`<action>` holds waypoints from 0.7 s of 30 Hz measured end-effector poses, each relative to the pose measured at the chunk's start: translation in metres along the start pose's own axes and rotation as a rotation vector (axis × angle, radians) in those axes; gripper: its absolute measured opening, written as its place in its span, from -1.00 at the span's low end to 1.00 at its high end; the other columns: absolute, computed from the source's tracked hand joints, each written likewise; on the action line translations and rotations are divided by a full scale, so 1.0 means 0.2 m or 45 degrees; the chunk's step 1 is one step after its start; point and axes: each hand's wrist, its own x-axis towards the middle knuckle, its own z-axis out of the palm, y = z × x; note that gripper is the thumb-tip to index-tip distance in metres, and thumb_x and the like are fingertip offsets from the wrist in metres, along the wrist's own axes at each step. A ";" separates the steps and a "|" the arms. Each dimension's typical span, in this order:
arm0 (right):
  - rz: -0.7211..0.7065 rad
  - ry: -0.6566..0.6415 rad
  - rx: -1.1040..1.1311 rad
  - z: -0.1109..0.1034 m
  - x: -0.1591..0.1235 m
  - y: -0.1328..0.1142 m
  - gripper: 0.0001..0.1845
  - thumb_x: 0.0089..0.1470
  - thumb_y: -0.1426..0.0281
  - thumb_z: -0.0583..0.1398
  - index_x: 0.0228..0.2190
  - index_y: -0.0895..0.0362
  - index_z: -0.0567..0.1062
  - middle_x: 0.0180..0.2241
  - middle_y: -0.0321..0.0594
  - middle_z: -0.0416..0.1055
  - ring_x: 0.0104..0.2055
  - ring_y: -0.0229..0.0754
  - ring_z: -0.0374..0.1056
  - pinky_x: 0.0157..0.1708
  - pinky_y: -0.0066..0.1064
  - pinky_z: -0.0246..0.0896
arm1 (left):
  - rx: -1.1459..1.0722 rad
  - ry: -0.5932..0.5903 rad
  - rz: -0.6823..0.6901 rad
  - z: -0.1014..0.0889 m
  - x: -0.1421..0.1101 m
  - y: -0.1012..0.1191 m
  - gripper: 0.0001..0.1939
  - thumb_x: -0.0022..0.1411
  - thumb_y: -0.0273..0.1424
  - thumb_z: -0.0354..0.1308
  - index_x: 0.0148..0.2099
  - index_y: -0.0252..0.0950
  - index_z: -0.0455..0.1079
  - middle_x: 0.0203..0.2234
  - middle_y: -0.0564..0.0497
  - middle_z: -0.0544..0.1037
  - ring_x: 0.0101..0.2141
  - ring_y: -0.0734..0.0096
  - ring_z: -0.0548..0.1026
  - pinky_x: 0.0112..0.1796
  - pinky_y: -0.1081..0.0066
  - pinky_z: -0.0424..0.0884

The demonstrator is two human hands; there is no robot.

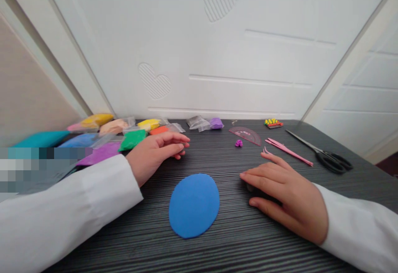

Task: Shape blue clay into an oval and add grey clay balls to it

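Note:
A flat blue clay disc (194,205), slightly oval, lies on the dark table between my hands. Behind its left edge, my left hand (158,153) is loosely curved, thumb and fingers bent, with nothing clearly visible in it. My right hand (284,198) rests palm down to the right of the disc, fingers stretched out. Under its fingers a small greyish thing (249,187) shows partly; I cannot make out what it is. A small crumpled purple clay piece (239,143) sits beyond my right hand. The tips of a pale pink tool (265,150) show just past its fingers.
Packets of coloured clay, among them a green packet (133,139) and a purple packet (217,123), line the left and back. A clear protractor (245,135), pink tweezers (289,150), black-handled scissors (331,157) and a small yellow-and-red cluster (273,123) lie at right. A white panel (217,57) rises behind.

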 end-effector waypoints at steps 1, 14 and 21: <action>0.005 0.002 -0.005 0.00 0.01 0.00 -0.70 0.14 0.37 0.13 -0.06 0.03 0.38 -0.16 -0.31 0.45 -0.15 -0.24 0.33 0.15 -0.09 -0.22 | 0.004 0.000 -0.001 0.00 0.00 0.00 -0.83 0.05 -0.35 0.22 -0.24 -0.21 0.48 -0.36 0.09 0.53 -0.43 0.52 0.42 -0.35 0.51 0.34; -0.387 0.504 -0.082 0.14 0.16 -0.05 -0.77 0.18 0.49 0.02 -0.46 0.13 0.40 -0.54 -0.33 0.44 -0.52 -0.33 0.23 -0.35 -0.34 0.13 | 0.124 0.002 -0.010 0.00 -0.01 0.03 -0.80 0.07 -0.29 0.20 -0.22 -0.20 0.48 -0.33 0.01 0.54 -0.36 0.35 0.47 -0.32 0.41 0.42; -0.288 0.556 -0.074 0.18 0.12 -0.06 -0.74 0.20 0.51 0.00 -0.36 0.12 0.46 -0.55 -0.36 0.44 -0.54 -0.33 0.23 -0.33 -0.31 0.11 | 0.175 -0.020 -0.085 -0.03 0.00 0.02 -0.79 0.13 -0.22 0.15 -0.17 -0.10 0.45 -0.27 0.08 0.52 -0.34 0.39 0.46 -0.23 0.41 0.38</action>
